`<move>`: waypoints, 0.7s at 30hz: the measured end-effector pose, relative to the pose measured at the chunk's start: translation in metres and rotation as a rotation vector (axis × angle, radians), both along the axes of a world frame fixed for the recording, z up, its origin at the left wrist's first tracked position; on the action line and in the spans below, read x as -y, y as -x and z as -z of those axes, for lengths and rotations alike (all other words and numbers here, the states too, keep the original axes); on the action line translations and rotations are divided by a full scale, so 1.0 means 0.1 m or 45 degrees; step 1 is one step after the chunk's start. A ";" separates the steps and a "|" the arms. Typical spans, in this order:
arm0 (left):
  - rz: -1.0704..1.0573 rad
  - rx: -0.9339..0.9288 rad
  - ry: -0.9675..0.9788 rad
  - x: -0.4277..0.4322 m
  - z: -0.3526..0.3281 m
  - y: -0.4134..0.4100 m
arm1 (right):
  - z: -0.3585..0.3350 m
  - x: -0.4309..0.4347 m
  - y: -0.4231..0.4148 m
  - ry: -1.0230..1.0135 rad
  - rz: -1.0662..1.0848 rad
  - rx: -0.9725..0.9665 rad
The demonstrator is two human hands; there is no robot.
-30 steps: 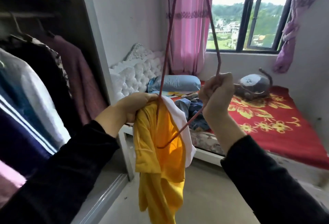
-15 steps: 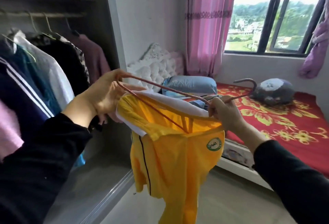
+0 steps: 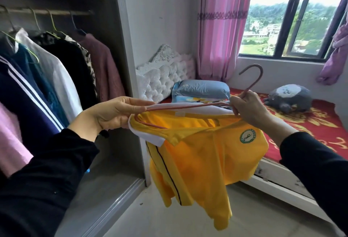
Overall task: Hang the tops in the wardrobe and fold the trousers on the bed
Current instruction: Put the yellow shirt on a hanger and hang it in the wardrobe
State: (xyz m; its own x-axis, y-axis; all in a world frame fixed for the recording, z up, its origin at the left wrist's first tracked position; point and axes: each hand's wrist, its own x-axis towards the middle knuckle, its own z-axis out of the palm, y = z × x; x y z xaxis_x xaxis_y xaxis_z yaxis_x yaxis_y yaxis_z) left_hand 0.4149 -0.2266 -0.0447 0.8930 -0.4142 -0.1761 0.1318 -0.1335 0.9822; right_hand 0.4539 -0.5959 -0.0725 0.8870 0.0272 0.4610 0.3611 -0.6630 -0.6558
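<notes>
A yellow top [image 3: 203, 153] with a white collar and a round green badge hangs from a thin pink hanger [image 3: 188, 105], whose hook points up at the right. My left hand [image 3: 113, 113] pinches the hanger's left end together with the top's shoulder. My right hand [image 3: 248, 107] grips the hanger at the base of its hook. The open wardrobe [image 3: 116, 35] stands at the left, its rail [image 3: 47, 11] carrying several hung garments. The bed [image 3: 310, 123] with a red flowered cover lies behind the top at the right.
A white tufted headboard [image 3: 163, 74] and a blue pillow [image 3: 201, 89] stand beside the wardrobe's side panel. A grey plush toy [image 3: 290, 97] lies on the bed under the window. Pink curtains [image 3: 220, 25] hang at the window. Bare floor [image 3: 169, 218] runs between wardrobe and bed.
The hanger has swung from upright to lying level inside the top's neck, and the bunched top now hangs spread out. My view has turned left towards the wardrobe.
</notes>
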 end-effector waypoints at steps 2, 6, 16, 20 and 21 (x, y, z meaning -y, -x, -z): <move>-0.049 -0.032 -0.085 0.05 -0.03 0.00 | -0.02 0.01 0.00 0.048 0.006 0.000; -0.363 0.214 -0.530 0.36 -0.07 0.00 | 0.03 -0.06 0.02 0.351 0.020 -0.054; -0.141 0.480 -0.318 0.88 -0.30 -0.09 | -0.27 -0.64 0.14 0.334 -0.432 -0.620; -0.071 0.550 -0.572 0.67 -0.13 -0.12 | -0.30 -0.59 0.06 0.010 -0.455 -0.633; -0.029 0.538 -0.727 0.61 -0.05 -0.13 | -0.30 -0.59 0.04 -0.058 -0.455 -0.647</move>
State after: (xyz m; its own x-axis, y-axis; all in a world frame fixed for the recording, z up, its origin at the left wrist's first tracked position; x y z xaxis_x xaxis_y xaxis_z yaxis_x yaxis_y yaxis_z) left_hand 0.4284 -0.2874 -0.0402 0.9402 -0.3407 0.0029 -0.2358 -0.6445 0.7273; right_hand 0.4499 -0.5373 -0.0423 0.9355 0.3532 -0.0088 0.1908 -0.5261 -0.8288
